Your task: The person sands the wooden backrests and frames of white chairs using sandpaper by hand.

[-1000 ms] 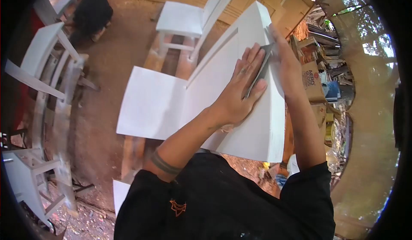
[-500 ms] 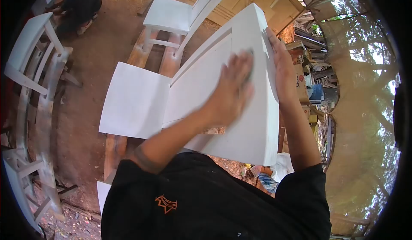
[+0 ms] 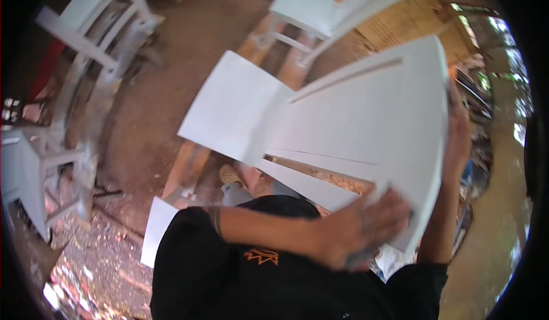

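A white wooden chair [image 3: 354,114] lies tipped toward me, its slatted back facing up and its seat [image 3: 234,111] off to the left. My left hand [image 3: 366,228], blurred, presses with fingers extended on the lower corner of the backrest. Under its palm and fingertips shows a thin dark grey sheet that looks like sandpaper. My right hand [image 3: 457,131] grips the outer top edge of the backrest from the right side; its fingers are partly hidden by motion and the chair.
Another white chair [image 3: 309,11] stands on wooden rails [image 3: 186,168] beyond. More white chairs [image 3: 94,5] rest on a bench [image 3: 103,108] at the left. A brown sheet [image 3: 486,228] hangs at the right. Cardboard [image 3: 400,20] lies at the back.
My left hand has swept from the middle of the backrest down to its near corner. The view has turned, so chair and right hand appear farther right.
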### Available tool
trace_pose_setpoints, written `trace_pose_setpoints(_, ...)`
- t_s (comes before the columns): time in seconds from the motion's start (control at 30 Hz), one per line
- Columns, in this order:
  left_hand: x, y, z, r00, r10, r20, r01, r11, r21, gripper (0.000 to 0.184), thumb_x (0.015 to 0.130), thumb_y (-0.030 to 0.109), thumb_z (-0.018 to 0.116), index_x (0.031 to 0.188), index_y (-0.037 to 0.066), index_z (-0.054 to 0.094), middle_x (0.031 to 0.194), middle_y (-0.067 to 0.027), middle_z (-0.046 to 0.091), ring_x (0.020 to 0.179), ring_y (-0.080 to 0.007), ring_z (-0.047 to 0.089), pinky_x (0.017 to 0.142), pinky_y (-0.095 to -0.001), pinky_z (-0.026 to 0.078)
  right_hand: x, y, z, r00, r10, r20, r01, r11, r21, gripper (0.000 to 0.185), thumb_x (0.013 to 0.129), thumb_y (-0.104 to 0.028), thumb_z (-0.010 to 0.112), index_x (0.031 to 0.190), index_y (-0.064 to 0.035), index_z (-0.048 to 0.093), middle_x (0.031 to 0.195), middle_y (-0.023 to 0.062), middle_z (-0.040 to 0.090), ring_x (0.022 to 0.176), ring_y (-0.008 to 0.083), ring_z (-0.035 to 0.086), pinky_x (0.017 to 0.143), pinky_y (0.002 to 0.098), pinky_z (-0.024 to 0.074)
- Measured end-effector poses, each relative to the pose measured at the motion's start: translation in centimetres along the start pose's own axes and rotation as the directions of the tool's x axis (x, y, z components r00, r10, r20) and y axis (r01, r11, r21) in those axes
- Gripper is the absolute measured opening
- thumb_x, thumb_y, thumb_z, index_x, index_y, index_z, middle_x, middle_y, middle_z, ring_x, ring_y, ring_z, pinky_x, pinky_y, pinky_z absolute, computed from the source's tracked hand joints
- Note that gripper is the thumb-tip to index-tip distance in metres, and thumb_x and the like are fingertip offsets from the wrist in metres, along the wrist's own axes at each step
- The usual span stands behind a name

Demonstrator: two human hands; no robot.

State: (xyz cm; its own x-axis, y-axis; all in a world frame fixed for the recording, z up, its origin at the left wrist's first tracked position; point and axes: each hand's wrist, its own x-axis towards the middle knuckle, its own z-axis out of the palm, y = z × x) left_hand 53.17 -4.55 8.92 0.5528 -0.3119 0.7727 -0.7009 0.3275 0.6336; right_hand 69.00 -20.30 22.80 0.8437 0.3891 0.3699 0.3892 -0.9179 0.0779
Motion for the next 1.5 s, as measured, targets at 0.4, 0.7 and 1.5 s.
trace_pose_setpoints(0.4,0.5,-2.2,-1.4,0.995,-0.044,0.089,0.049,0.997,-0.054,0.078,0.086,0.035,0.050,0.150,0.010,0.013,0.154,-0.0219,0.010,0.143,-0.0409,0.006,0.109,-0.0646,0.002,1.0,-1.2,-0.2,0.980,0.130,0.149,-0.195,0.759,0.620,0.066,0.099,-0.042,0.019,0.144,0.0051,0.023,0.148,0.0210,0.029,0.134,0.0295,0.033,0.111,0.0391,0.0257)
trace_pose_setpoints(0.7,14.5,-16.8,-7.5,0.871,-0.485,-0.081,0.488,0.872,0.024,0.064,0.095,0.027,0.028,0.150,0.005,0.004,0.157,-0.0162,0.002,0.144,-0.0365,-0.003,0.113,-0.0552,-0.001,0.7,-2.9,0.9,0.905,0.409,0.120,-0.290,0.387,0.875,0.080,0.092,-0.053,0.032,0.145,0.0053,0.021,0.150,0.0188,0.025,0.139,0.0286,0.025,0.114,0.0397,0.0182)
trace_pose_setpoints(1.5,14.4,-14.4,-6.1,0.999,0.036,0.029,-0.041,0.983,0.182,0.069,0.088,0.017,0.048,0.146,-0.002,0.016,0.153,-0.0207,0.017,0.142,-0.0399,0.012,0.111,-0.0604,0.008,0.7,-3.3,-1.2,0.743,0.560,0.367,-0.583,0.273,0.765,0.062,0.101,-0.042,0.026,0.144,0.0019,0.028,0.149,0.0142,0.029,0.138,0.0228,0.026,0.114,0.0337,0.0166)
